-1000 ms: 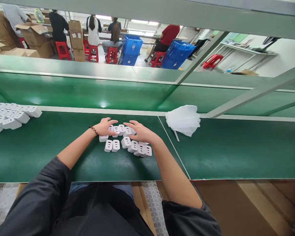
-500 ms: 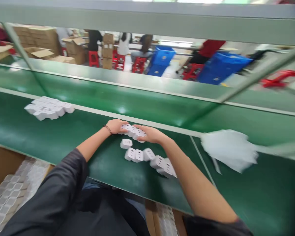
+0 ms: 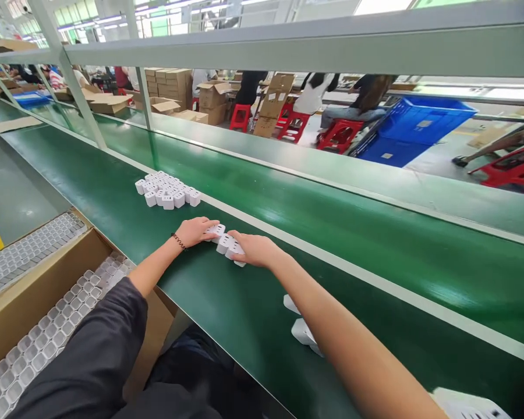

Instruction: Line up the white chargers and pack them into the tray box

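A short row of white charger blocks (image 3: 224, 243) with dark port slots lies between my hands on the green work surface (image 3: 244, 302). My left hand (image 3: 194, 231) is closed on the far-left end of the row, and my right hand (image 3: 258, 250) grips the near-right end. A small gap shows in the row. Just beyond my left hand sits a tight cluster of similar white charger blocks (image 3: 168, 189). More loose white blocks (image 3: 303, 331) lie near my right forearm, which partly covers them.
Below the bench edge at left, cardboard boxes (image 3: 87, 250) hold clear plastic trays (image 3: 39, 343). A pale rail (image 3: 332, 262) runs along the surface's far side. Metal posts (image 3: 81, 96) carry a shelf beam above. Across the bench are blue crates (image 3: 419, 128), red stools (image 3: 294, 127) and seated people.
The view has swung left. Both hands have carried the row of charger blocks leftward, closer to the cluster and away from the loose blocks. A gap now shows within the row.
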